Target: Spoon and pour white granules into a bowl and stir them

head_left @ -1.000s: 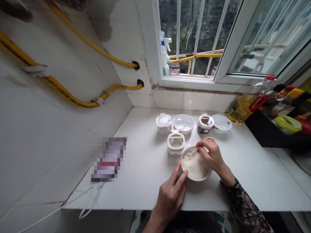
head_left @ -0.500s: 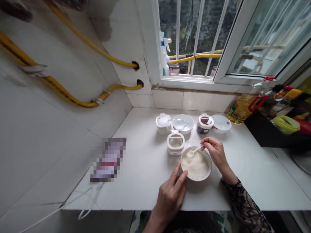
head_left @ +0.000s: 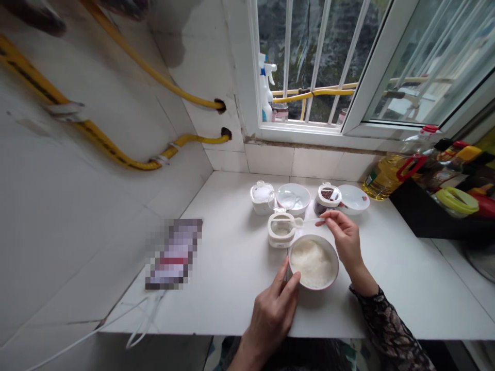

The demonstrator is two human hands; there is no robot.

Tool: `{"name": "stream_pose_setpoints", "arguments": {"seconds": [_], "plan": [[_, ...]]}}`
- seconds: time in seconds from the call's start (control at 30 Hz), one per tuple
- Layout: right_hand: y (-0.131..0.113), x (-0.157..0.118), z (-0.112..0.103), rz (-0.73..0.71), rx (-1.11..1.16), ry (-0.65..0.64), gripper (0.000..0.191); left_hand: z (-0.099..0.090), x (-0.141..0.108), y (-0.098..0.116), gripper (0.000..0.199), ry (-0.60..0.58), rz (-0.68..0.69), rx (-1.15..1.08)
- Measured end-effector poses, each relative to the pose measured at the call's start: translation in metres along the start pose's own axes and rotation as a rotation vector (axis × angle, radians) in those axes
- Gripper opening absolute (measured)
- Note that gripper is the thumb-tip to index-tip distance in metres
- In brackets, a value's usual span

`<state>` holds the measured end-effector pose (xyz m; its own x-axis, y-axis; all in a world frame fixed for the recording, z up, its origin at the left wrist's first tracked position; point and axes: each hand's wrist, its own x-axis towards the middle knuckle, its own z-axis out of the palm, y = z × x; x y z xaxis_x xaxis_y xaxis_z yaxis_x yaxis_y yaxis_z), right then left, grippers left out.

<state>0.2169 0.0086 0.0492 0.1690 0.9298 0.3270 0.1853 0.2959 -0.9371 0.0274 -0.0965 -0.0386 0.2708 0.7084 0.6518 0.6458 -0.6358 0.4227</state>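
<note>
My right hand [head_left: 343,238] pinches the thin handle of a small white spoon [head_left: 305,221]. The spoon's bowl is at the right rim of an open white seasoning jar [head_left: 281,238]; whether they touch I cannot tell. Just in front stands a bowl [head_left: 331,278] with a pinkish rim, holding an off-white powdery or grainy heap [head_left: 312,262]. My left hand [head_left: 275,309] grips this bowl by its left side, thumb at the near rim and fingers along the outside wall.
Behind are a jar of white contents [head_left: 262,200], a white bowl [head_left: 293,208], a jar of dark grains [head_left: 327,198] and a floral bowl [head_left: 353,200]. An oil bottle [head_left: 381,178] and a black box of bottles [head_left: 415,211] stand right. A blurred-out object [head_left: 174,255] lies left.
My right hand has lifted the spoon out of the bowl's contents and moved it away from me, up to the open jar. My left hand stays on the bowl.
</note>
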Motion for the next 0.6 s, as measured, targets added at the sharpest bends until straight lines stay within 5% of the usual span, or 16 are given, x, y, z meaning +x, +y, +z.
{"name": "stream_pose_setpoints", "arguments": {"seconds": [0.1, 0.27, 0.47, 0.6], "plan": [[-0.005, -0.005, 0.009, -0.278, -0.209, -0.032, 0.013, 0.001, 0.000, -0.001, 0.041, 0.002, 0.001, 0.001], [-0.005, -0.006, 0.014, -0.690, -0.472, -0.312, 0.027, 0.001, -0.001, -0.001, 0.039, 0.007, 0.002, 0.002], [-0.007, -0.006, -0.004, -0.518, -0.379, -0.071, 0.018, 0.000, -0.001, -0.001, 0.039, -0.001, 0.002, 0.010], [-0.001, -0.006, -0.016, -0.469, -0.435, -0.109, 0.017, 0.000, -0.001, -0.001, 0.040, 0.003, -0.002, 0.012]]}}
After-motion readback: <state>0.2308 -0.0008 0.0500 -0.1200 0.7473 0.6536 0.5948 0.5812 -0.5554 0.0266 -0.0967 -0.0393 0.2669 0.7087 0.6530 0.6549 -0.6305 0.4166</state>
